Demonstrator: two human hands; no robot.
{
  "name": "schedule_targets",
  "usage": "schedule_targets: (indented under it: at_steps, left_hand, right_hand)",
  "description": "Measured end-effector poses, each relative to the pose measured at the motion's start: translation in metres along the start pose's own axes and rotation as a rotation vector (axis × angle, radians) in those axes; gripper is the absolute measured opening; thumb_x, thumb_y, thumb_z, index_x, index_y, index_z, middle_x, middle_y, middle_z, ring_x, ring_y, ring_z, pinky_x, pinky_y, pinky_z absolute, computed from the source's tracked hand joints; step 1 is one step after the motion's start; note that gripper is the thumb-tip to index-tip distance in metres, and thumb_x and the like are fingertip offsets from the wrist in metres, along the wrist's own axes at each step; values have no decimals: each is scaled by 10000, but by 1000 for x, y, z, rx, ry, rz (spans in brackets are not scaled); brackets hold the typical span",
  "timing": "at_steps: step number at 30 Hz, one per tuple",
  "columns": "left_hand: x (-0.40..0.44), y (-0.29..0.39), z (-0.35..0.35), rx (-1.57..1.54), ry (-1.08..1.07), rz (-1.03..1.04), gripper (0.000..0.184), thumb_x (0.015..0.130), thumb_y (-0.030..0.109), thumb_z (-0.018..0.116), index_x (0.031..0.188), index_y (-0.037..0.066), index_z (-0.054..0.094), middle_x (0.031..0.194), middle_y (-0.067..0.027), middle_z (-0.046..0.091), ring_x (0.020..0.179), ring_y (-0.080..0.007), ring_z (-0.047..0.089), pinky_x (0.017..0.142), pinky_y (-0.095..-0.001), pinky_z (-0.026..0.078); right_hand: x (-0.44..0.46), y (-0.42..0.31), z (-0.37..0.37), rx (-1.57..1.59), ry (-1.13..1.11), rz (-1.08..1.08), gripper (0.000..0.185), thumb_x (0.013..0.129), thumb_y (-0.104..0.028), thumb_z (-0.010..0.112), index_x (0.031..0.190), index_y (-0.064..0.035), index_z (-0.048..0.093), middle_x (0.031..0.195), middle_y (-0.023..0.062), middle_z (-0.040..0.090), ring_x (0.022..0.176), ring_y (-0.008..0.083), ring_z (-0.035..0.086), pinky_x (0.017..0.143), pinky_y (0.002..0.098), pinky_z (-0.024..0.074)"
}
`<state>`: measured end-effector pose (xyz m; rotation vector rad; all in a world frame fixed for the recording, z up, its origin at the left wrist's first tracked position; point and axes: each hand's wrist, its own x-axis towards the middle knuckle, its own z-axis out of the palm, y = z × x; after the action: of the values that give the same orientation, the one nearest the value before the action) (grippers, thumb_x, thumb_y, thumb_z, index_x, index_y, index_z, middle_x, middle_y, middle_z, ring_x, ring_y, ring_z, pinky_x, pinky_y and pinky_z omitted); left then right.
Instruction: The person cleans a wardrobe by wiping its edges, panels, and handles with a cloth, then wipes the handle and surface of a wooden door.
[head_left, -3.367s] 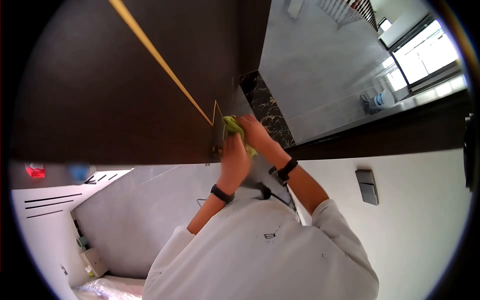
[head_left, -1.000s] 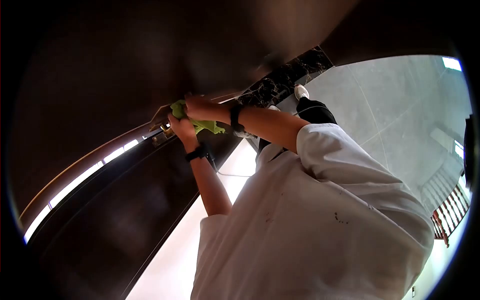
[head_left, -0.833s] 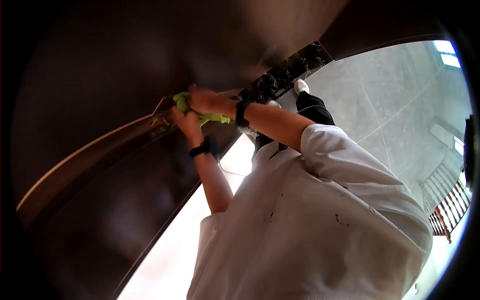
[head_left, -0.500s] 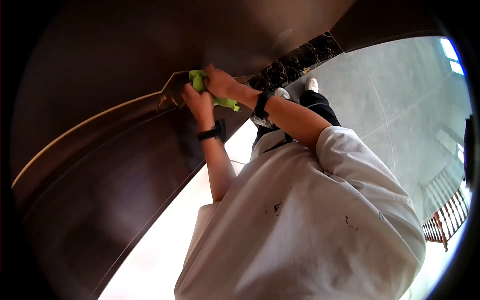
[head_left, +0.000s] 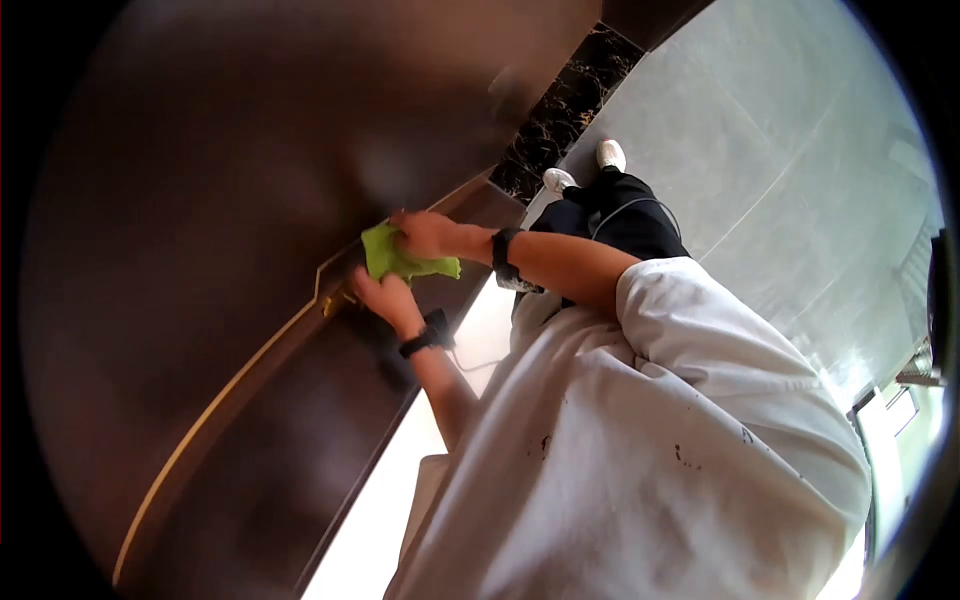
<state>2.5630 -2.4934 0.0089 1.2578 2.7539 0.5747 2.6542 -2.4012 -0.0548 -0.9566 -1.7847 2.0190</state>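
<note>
A bright green cloth (head_left: 405,262) is bunched against the edge of a dark brown door (head_left: 250,180). My right hand (head_left: 432,236) is closed on its upper right part, fingers toward the door edge. Just below, my left hand (head_left: 388,300) has its fingers bent at the cloth's lower edge and seems to pinch it; the fingertips are blurred. A small brass-coloured fitting (head_left: 332,303) sits on the door edge, left of my left hand. Each wrist wears a black band.
A gold strip (head_left: 190,440) runs along the door edge. Black marbled stone (head_left: 560,105) lies at the foot of the dark panel, beside grey floor tiles (head_left: 770,130). My white shoes (head_left: 610,155) stand on the tiles. A thin cable loops by my legs.
The view has turned and shifted, so the hands and cloth appear lower. The cloth looks more spread out, and my hands are farther apart on it. The brass fitting shows more clearly.
</note>
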Motion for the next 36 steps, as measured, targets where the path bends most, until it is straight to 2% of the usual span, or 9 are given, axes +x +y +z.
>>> schedule_targets:
  at_steps: [11,19,21,23,27,30,32,33,36]
  left_hand:
    - [-11,69,119,196,-657,18,349,932,181,545,1206,-18,459,1122,-226,562,1000,-313,566,881,-389,437]
    - [13,61,270,141,-985,261,356,943,202,507,1215,-28,516,1081,-214,622,978,-319,605,847,-383,467]
    - [12,66,289,133,-1038,303,404,946,234,491,1262,-18,496,1119,-251,616,1020,-377,610,844,-402,477]
    - [10,76,309,119,-992,295,358,941,142,477,1248,-39,509,1116,-202,631,1012,-291,613,863,-370,461]
    - [17,80,342,177,-944,478,371,929,115,466,1267,-31,501,1150,-217,616,1044,-327,603,891,-371,457]
    - [25,75,327,87,-913,520,366,915,77,471,1252,-63,494,1183,-211,595,1049,-295,589,899,-370,456]
    - [40,77,308,-84,-824,461,348,925,71,465,1245,-63,485,1195,-182,578,1033,-251,574,890,-362,457]
    - [43,84,291,-212,-796,431,337,934,65,453,1245,-61,476,1199,-165,568,1025,-226,563,886,-354,455]
    - [8,125,229,-368,-562,411,296,957,34,393,1229,-60,462,1178,-151,566,1017,-199,552,880,-331,447]
  right_hand:
    - [-7,155,-48,656,666,325,315,880,-302,573,1071,-52,559,927,229,635,888,404,612,780,456,483]
    - [39,252,-34,-103,1198,767,431,837,-334,574,1149,-39,550,1209,177,544,1118,356,497,942,451,383]
    - [52,287,-33,-164,759,543,452,896,-347,500,1239,-53,522,1313,213,494,1187,384,479,986,459,388]
    - [84,293,-45,1071,917,634,409,976,-365,401,1195,-57,554,1176,216,581,1076,333,565,954,403,425]
    - [114,312,-77,1836,738,302,424,993,-424,368,1182,-107,576,1058,87,619,958,158,570,816,326,479]
    - [143,313,-89,1368,1029,248,411,970,-358,410,1259,-80,496,1271,191,522,1128,265,532,943,392,431]
    - [144,281,-92,166,907,427,542,925,-322,437,1389,-50,374,1443,334,231,1243,476,393,1060,464,327]
    - [115,227,-129,942,1209,378,581,916,-330,447,1391,-9,356,1449,328,232,1281,470,358,1069,485,312]
    - [67,148,-145,441,1355,-8,599,947,-345,403,1439,-26,278,1478,303,197,1366,454,243,1098,524,242]
